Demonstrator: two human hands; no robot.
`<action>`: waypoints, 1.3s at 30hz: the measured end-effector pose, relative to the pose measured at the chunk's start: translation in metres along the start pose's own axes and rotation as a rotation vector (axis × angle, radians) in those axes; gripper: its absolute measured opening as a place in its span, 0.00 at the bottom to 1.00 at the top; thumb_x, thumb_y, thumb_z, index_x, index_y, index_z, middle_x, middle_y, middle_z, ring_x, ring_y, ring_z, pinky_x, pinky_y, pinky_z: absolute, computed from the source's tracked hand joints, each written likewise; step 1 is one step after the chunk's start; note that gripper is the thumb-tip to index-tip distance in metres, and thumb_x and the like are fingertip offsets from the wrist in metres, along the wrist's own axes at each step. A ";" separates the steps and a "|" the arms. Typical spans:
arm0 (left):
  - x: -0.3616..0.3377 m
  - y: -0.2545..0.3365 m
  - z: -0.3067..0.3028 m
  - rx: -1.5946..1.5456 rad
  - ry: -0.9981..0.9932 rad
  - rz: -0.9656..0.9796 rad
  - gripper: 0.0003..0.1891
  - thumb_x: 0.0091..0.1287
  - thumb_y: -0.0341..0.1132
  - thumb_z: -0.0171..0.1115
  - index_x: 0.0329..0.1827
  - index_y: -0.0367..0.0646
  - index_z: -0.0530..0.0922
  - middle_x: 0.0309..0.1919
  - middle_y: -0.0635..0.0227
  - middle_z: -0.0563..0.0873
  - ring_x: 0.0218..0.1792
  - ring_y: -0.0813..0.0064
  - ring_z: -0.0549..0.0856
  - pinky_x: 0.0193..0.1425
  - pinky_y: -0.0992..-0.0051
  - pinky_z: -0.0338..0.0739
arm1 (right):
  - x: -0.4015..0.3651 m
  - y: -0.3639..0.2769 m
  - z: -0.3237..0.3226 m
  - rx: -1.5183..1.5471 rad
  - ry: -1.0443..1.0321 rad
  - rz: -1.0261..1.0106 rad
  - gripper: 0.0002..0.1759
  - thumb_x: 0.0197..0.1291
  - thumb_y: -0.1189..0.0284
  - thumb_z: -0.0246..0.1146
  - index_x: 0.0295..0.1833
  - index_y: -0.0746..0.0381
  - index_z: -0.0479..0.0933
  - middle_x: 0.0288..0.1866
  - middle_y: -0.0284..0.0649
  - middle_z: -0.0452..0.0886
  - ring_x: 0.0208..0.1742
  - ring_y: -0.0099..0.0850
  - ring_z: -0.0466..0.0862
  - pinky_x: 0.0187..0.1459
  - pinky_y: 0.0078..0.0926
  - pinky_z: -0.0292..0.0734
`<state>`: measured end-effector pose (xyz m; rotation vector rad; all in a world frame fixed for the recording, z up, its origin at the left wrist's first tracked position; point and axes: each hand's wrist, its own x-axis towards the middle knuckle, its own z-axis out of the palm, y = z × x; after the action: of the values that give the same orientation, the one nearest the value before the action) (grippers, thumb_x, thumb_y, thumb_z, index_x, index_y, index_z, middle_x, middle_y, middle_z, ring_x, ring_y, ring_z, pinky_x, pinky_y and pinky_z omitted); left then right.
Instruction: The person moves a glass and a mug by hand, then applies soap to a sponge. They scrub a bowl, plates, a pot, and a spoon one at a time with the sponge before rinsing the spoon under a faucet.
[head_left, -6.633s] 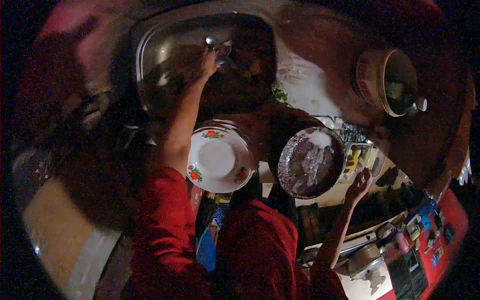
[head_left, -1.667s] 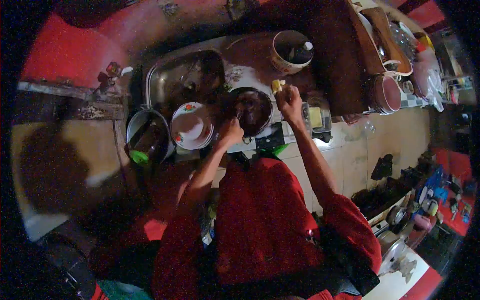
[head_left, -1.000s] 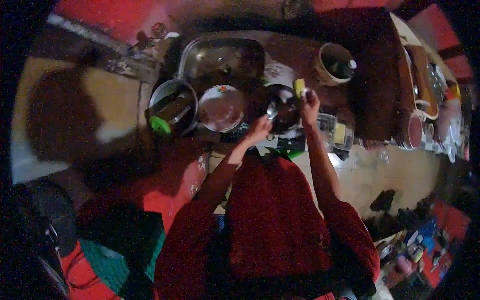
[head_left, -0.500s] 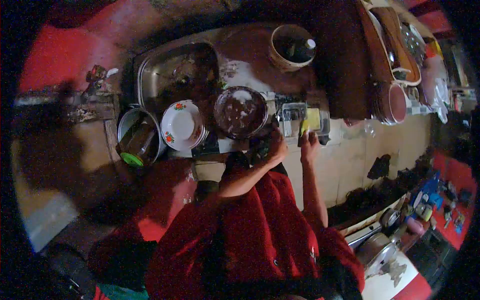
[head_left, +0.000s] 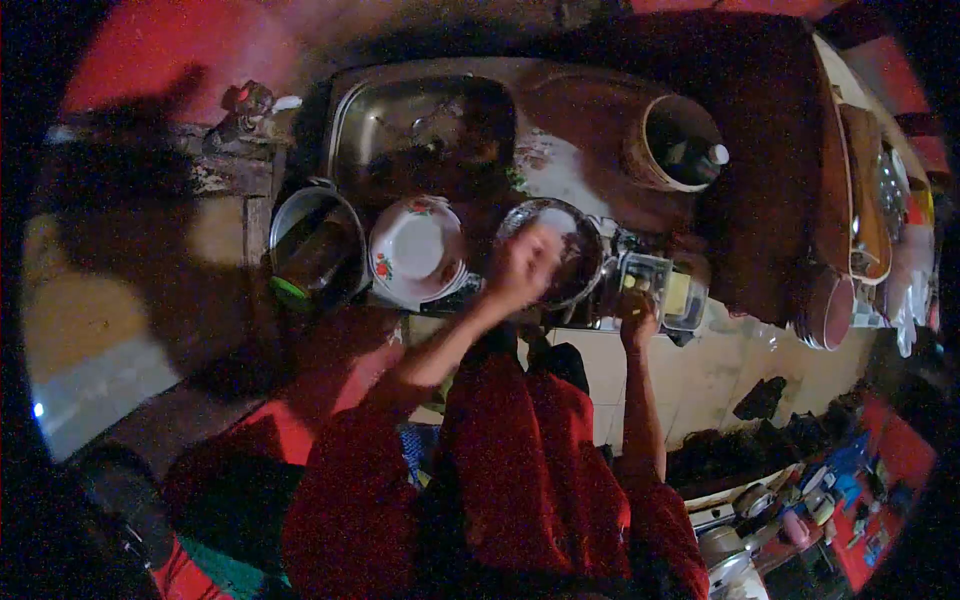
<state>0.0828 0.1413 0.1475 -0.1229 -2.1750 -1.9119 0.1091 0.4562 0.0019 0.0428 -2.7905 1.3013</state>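
Note:
My left hand (head_left: 528, 266) is over a dark round basin (head_left: 583, 285) with whitish suds in it; motion smears its fingers, so whether they hold anything does not show. At the near edge of a clear plastic container (head_left: 655, 268), my right hand (head_left: 638, 318) has its fingers closed around what looks like a small yellow sponge (head_left: 631, 284), mostly hidden. Just right of that, a yellow block (head_left: 677, 294) sits in a second clear container (head_left: 697, 312). Left of the basin stands a stack of white floral bowls (head_left: 418, 247).
A metal sink (head_left: 345, 135) lies behind the bowls. At far left, a metal pot (head_left: 283, 225) holds a dark container with a green rim. A bucket (head_left: 645, 150) with a white-capped bottle stands at back right. A pink tub (head_left: 832, 312) hangs over the right edge.
My left hand has moved left from beside the clear containers to over the basin. My right hand has come to the clear container's near edge. The camera view has shifted, moving the counter rightward.

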 end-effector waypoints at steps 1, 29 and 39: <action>0.031 -0.003 -0.035 0.015 0.083 -0.216 0.08 0.71 0.38 0.53 0.42 0.42 0.75 0.36 0.66 0.83 0.32 0.79 0.81 0.29 0.73 0.73 | 0.000 0.013 0.004 -0.039 0.005 -0.047 0.11 0.53 0.76 0.64 0.43 0.61 0.80 0.45 0.42 0.79 0.41 0.33 0.81 0.45 0.29 0.76; 0.108 -0.385 -0.188 0.996 -1.530 -0.177 0.12 0.64 0.42 0.51 0.44 0.51 0.80 0.45 0.65 0.83 0.57 0.64 0.76 0.65 0.57 0.67 | -0.001 -0.022 0.033 -0.148 0.156 0.174 0.11 0.55 0.83 0.57 0.44 0.66 0.75 0.42 0.45 0.79 0.43 0.42 0.78 0.46 0.35 0.74; 0.124 -0.382 -0.168 0.860 -1.070 -0.054 0.14 0.67 0.44 0.51 0.48 0.51 0.80 0.48 0.61 0.82 0.59 0.62 0.75 0.64 0.59 0.67 | 0.006 -0.031 0.030 -0.084 0.077 0.319 0.10 0.61 0.77 0.55 0.48 0.65 0.75 0.45 0.48 0.77 0.48 0.46 0.78 0.47 0.38 0.74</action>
<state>-0.1012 -0.0892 -0.1733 -1.1112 -3.4461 -0.7401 0.1033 0.4134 0.0072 -0.4635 -2.8657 1.2077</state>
